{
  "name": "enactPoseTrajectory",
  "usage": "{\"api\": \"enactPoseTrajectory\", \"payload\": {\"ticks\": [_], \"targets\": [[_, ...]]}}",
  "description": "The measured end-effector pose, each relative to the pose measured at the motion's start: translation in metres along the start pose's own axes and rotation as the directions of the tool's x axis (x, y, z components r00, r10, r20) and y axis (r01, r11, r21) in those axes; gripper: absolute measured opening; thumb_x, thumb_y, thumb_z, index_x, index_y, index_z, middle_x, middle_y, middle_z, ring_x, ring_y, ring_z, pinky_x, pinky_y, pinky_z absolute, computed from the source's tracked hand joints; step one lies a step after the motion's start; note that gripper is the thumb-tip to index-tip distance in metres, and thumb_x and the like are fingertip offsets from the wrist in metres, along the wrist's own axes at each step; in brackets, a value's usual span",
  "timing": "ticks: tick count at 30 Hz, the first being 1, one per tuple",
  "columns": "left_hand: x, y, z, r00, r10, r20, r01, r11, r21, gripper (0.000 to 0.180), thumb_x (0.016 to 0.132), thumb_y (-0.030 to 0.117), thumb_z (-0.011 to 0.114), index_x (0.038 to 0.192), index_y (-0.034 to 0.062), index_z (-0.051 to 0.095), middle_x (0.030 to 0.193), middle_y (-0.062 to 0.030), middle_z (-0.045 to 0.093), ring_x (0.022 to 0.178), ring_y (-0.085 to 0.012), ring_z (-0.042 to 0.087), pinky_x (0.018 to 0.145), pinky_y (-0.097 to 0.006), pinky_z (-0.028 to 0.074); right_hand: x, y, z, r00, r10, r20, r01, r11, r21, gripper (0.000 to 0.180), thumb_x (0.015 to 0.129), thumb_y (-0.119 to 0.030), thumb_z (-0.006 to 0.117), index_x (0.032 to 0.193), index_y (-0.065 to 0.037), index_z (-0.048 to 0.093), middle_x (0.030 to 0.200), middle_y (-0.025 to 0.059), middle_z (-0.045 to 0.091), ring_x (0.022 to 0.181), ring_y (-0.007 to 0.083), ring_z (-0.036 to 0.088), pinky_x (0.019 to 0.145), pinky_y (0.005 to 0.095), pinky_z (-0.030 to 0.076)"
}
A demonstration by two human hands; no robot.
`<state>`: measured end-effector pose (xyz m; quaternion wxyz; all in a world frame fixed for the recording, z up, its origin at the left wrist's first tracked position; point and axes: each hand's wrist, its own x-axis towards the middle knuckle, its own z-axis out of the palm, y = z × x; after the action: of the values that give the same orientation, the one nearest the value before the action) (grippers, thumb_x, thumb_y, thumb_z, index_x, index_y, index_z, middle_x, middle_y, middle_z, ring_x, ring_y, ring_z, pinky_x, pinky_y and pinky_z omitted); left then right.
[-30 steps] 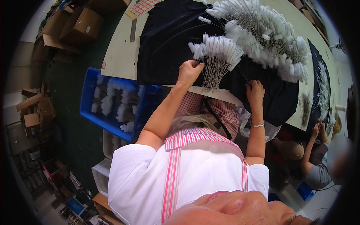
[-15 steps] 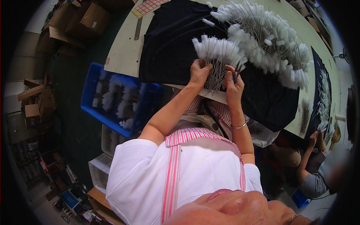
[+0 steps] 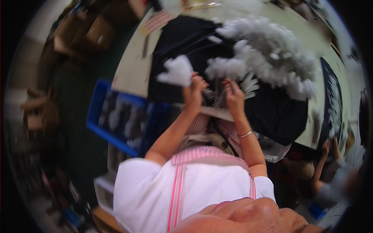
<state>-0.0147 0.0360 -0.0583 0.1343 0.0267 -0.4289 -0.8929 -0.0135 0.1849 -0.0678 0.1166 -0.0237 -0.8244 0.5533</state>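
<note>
My left hand (image 3: pixel 194 92) is closed on a bunch of wire-stemmed brushes (image 3: pixel 178 71), their white bristle heads fanned out to the left over a black cloth (image 3: pixel 171 42). My right hand (image 3: pixel 234 95) has its fingers drawn together; what lies in them is blurred and partly hidden. Between the hands stands another cluster of white brush heads (image 3: pixel 226 68), with thin wire stems running down toward the table edge. A smaller fan of brushes (image 3: pixel 250 85) spreads just right of my right hand. Behind it lies a large heap of similar brushes (image 3: pixel 276 54).
A blue crate (image 3: pixel 112 134) holding white brushes stands left of the table (image 3: pixel 132 73). A red-gridded sheet (image 3: pixel 156 22) and a metal strip (image 3: pixel 146 46) lie at the table's far left. Another person's hands (image 3: pixel 329 145) are beside more brushes at right. Cardboard boxes (image 3: pixel 97 33) stand far left.
My left hand has moved left, away from the central cluster, with a bunch of brushes in it. The small dark tool seen at my right hand can no longer be made out.
</note>
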Motion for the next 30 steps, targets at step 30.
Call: {"api": "enactPoseTrajectory", "payload": {"ticks": [30], "targets": [[0.009, -0.002, -0.03, 0.944, -0.219, 0.246, 0.082, 0.879, 0.47, 0.021, 0.091, 0.02, 0.054, 0.096, 0.0015, 0.061, 0.069, -0.0012, 0.056, 0.054, -0.0079, 0.049, 0.048, -0.022, 0.038, 0.021, -0.132, -0.036, 0.94, -0.181, -0.289, 0.325, 0.734, 0.597, 0.033, 0.097, -0.027, 0.044, 0.114, 0.0, 0.054, 0.093, 0.0122, 0.065, 0.08, 0.0182, 0.063, 0.077, 0.0309, 0.048]]}}
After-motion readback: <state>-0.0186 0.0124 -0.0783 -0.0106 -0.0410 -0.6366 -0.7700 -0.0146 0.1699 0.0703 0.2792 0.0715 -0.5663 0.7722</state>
